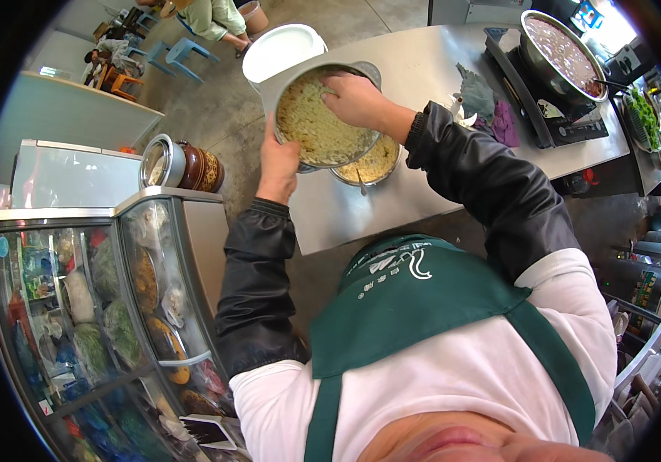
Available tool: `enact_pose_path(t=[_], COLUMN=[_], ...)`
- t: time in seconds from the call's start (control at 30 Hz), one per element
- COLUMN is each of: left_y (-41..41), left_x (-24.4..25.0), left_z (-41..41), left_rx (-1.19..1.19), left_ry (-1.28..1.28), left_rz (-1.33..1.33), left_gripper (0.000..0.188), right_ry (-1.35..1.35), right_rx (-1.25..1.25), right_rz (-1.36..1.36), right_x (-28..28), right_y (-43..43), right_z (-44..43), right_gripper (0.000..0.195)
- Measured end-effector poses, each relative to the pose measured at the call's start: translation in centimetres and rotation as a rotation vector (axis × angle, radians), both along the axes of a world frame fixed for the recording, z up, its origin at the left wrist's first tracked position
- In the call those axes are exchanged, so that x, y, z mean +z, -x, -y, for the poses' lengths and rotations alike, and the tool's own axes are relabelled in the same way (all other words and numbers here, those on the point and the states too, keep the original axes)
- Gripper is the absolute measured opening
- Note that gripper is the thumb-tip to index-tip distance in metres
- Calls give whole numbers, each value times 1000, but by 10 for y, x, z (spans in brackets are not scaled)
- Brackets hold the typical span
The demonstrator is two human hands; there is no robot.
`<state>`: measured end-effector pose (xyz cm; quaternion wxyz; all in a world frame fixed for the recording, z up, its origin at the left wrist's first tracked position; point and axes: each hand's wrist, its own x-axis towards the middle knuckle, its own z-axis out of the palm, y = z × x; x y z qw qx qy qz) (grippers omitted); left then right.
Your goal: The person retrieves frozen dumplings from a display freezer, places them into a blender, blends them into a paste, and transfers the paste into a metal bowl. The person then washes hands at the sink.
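My left hand (pixel 277 167) grips the near-left rim of a metal pot (pixel 374 72) with side handles, thumb over the edge. The pot is tilted towards me, and a pale yellow, crumbly food (pixel 325 124) coats its inside. Over the far right rim reaches my right hand (pixel 356 99), its fingers down by the inner wall; some fingertips are hidden, so their grip is unclear. Partly covered by the pot, a metal bowl (pixel 391 168) of similar yellow food stands on the steel table (pixel 336 216). A spoon (pixel 361 183) rests in that bowl.
Right of the pot lie grey and purple cloths (pixel 478 95). Beyond them a large pot of brownish liquid (pixel 561 55) sits on a cooker (pixel 573 124). A white lidded bucket (pixel 281 49) adjoins the table's far-left corner. A glass-door fridge (pixel 105 300) stands left; a person (pixel 212 23) sits beyond.
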<state>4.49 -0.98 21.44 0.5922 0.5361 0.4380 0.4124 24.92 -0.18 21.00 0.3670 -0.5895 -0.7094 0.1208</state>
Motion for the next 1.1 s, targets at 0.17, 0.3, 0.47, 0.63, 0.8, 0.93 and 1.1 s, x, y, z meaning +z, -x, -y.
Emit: enact_pose_path(t=[0.17,0.3,0.47,0.63,0.8,0.93,1.1], left_y=[-13,-28,-15,-22,-29,-31,-39], left_x=[-23,-28,-54,-63,-88,-95,-94], left_z=[-3,-7,-14,-14,-23,-35,-40], left_rx=[-48,-113,-113,-109,-74,-66,5], left_ry=[24,-39,-205,-488,-655,-816,-906], left_rz=[111,127,86,-58,-90,-102,-131], left_gripper=[75,77,76,73,69,67,66], right_ry=[-10,156,288,329,271,-89,-34], right_rx=[-7,24,93,19,-105,-236,-302], right_rz=[-58,8,180,288,296,316,363], right_x=[-10,-19,-19,-32,-43,-66,-72], right_y=[8,8,27,23,14,-2,-2], right_z=[-13,-32,-14,22,29,16,-6], right_gripper=[40,41,44,37,39,38,45])
